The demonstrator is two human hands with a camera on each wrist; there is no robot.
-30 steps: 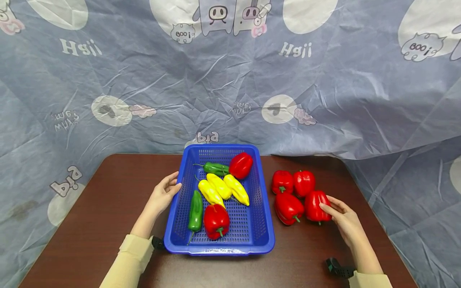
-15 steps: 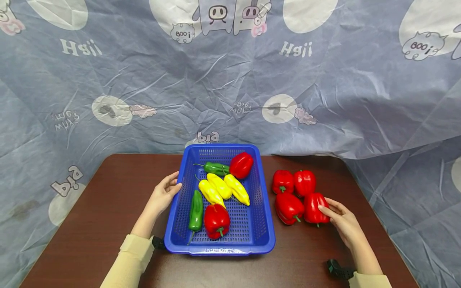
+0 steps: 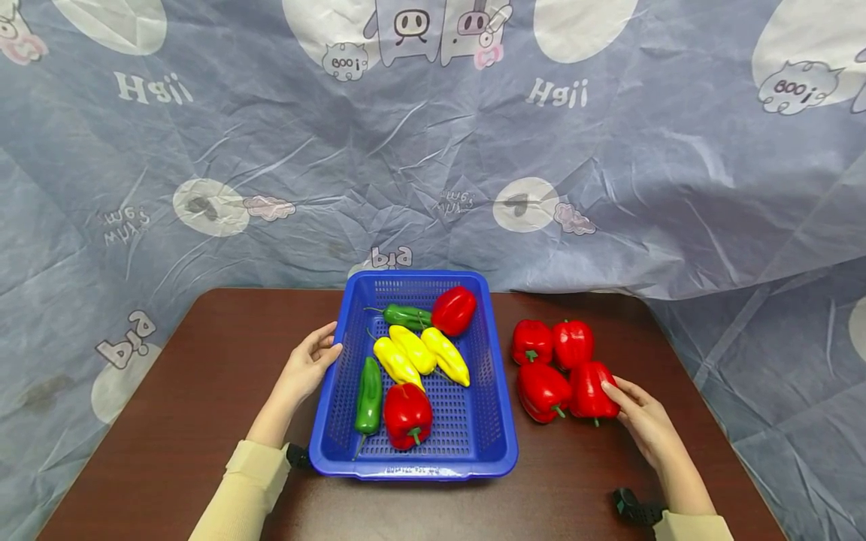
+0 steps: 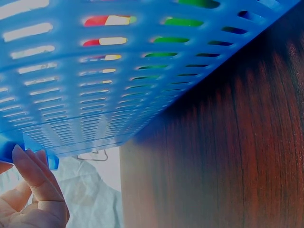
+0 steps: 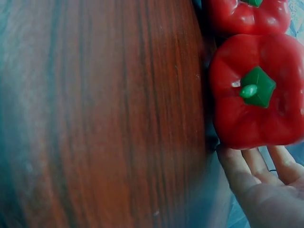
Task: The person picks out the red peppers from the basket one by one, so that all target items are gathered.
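Observation:
A blue plastic basket [image 3: 504, 406] holds two green chili peppers [image 3: 368, 398], several yellow peppers [image 3: 446, 357] and two red bell peppers [image 3: 407, 415]. My left hand [image 3: 310, 361] grips the basket's left rim, thumb on top and fingers underneath; in the left wrist view the fingers [image 4: 35, 175] curl at the rim. Right of the basket stands a tight group of red bell peppers. My right hand [image 3: 646, 421] is at the nearest right bell pepper [image 3: 591, 391], its thumb and fingertips at the right side. In the right wrist view its extended fingers [image 5: 232, 164] touch that pepper's side.
Three other red bell peppers stand close by: one in front left [image 3: 543, 392], two behind [image 3: 531, 342]. All rest on a dark brown wooden table [image 3: 169, 421]. A grey-blue printed cloth [image 3: 433, 150] hangs behind the table and at its sides.
The front right bell pepper has shifted slightly left toward the others, my right hand moving with it. Lately the thumb has drawn back toward the pepper's right edge. My left hand stays put.

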